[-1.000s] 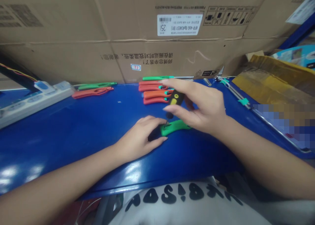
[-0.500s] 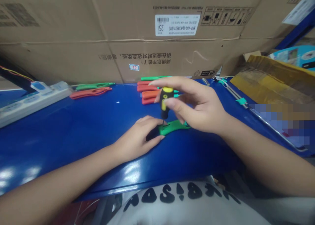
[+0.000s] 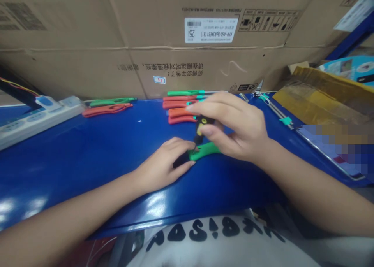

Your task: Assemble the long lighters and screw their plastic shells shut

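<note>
Green handle [image 3: 204, 151]: on the tabletop [image 3: 111, 150], between near and far edges; left end between my left fingers [image 3: 181, 170]
Left fingers: slightly parted, pinching it
Right fingers [image 3: 215, 135]: curled around my screwdriver [image 3: 200, 126]

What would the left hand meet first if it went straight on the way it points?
Most likely the green handle: the left hand points at it, thumb and forefinger seemingly pinching its end. The screwdriver is close too, but exact depth there is unclear.
</note>
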`<control>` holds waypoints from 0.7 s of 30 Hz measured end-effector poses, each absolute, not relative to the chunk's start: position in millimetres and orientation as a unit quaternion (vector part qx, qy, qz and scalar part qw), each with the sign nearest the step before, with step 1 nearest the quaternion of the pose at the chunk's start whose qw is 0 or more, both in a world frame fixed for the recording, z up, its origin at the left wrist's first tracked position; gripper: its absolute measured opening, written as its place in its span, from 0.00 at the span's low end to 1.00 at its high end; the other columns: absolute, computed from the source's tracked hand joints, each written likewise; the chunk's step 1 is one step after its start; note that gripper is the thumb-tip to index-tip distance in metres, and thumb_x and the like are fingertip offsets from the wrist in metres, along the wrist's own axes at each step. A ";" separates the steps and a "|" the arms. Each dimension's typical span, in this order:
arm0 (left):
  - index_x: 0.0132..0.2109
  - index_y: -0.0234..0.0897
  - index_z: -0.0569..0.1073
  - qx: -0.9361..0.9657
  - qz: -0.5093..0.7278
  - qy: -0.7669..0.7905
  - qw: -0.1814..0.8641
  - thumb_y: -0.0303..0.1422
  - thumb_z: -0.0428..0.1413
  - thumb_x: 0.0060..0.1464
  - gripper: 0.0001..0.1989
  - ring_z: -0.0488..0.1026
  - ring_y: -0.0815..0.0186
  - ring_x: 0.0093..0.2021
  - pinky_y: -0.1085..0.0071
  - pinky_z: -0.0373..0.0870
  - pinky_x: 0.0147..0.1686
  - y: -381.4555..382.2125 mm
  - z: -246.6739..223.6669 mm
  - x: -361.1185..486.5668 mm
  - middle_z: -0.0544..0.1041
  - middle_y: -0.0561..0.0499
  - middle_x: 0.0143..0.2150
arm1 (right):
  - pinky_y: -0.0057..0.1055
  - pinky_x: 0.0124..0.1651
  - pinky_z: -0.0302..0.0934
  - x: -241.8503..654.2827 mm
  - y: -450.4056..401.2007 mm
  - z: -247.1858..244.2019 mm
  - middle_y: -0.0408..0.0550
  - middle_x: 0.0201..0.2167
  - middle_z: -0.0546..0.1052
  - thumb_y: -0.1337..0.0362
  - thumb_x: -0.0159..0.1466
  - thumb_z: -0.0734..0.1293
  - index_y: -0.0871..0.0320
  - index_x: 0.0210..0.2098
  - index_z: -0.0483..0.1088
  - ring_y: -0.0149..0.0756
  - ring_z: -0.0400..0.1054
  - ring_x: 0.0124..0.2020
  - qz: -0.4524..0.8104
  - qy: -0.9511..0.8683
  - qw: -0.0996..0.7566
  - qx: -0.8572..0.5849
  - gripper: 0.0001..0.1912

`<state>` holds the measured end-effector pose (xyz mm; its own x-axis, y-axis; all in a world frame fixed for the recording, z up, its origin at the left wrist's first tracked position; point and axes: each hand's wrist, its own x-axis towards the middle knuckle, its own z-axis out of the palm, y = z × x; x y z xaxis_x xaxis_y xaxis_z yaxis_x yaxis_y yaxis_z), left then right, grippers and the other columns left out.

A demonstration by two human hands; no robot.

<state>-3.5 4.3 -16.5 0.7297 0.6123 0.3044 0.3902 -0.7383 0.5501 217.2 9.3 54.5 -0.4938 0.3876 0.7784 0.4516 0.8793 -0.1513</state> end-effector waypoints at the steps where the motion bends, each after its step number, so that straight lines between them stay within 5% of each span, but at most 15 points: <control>1: 0.56 0.39 0.71 0.900 0.240 0.279 0.232 0.33 0.55 0.66 0.13 0.70 0.59 0.55 0.58 0.68 0.58 4.2 -16.2 -3.5 0.77 0.46 0.53 | 0.34 0.48 0.72 216.9 9.1 55.0 0.50 0.48 0.79 0.58 0.75 0.58 0.56 0.56 0.72 0.36 0.76 0.46 -0.011 -0.867 0.431 -0.248 0.17; 4: 0.56 0.39 0.71 0.901 0.235 0.281 0.234 0.33 0.55 0.66 0.13 0.70 0.59 0.55 0.59 0.68 0.58 4.5 -15.9 -3.2 0.77 0.47 0.53 | 0.31 0.45 0.72 215.5 8.7 55.7 0.49 0.50 0.79 0.61 0.76 0.56 0.56 0.60 0.68 0.32 0.76 0.41 0.061 -0.869 0.414 -0.264 0.18; 9: 0.57 0.40 0.70 0.902 0.241 0.276 0.228 0.32 0.55 0.66 0.14 0.71 0.59 0.56 0.58 0.67 0.59 5.5 -17.4 -2.4 0.76 0.46 0.54 | 0.34 0.48 0.72 216.8 11.2 52.5 0.50 0.44 0.80 0.54 0.70 0.65 0.57 0.50 0.74 0.38 0.76 0.44 -0.025 -0.858 0.444 -0.258 0.16; 14: 0.56 0.39 0.70 0.900 0.234 0.283 0.233 0.33 0.55 0.66 0.14 0.72 0.58 0.54 0.59 0.69 0.57 4.8 -16.5 -3.2 0.77 0.46 0.52 | 0.31 0.46 0.73 218.5 10.8 52.8 0.49 0.56 0.76 0.62 0.75 0.55 0.55 0.66 0.61 0.31 0.75 0.44 0.078 -0.880 0.384 -0.269 0.21; 18: 0.58 0.40 0.70 0.903 0.235 0.278 0.229 0.32 0.55 0.66 0.15 0.71 0.58 0.56 0.56 0.68 0.59 4.8 -16.6 -3.5 0.76 0.46 0.55 | 0.32 0.49 0.72 218.3 11.2 52.6 0.48 0.48 0.80 0.54 0.69 0.67 0.56 0.55 0.72 0.36 0.75 0.45 -0.001 -0.867 0.424 -0.261 0.19; 21: 0.58 0.40 0.70 0.901 0.232 0.282 0.234 0.33 0.55 0.66 0.15 0.71 0.58 0.55 0.57 0.69 0.58 5.0 -17.0 -3.7 0.77 0.46 0.54 | 0.34 0.51 0.71 216.7 9.8 54.8 0.47 0.50 0.79 0.57 0.74 0.60 0.55 0.60 0.69 0.34 0.75 0.46 -0.001 -0.863 0.427 -0.270 0.19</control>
<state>-3.7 5.0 -17.0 0.7330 0.6170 0.2864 0.4002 -0.7317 0.5518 216.7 9.8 54.8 -0.4886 0.4656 0.7379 0.4674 0.8538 -0.2293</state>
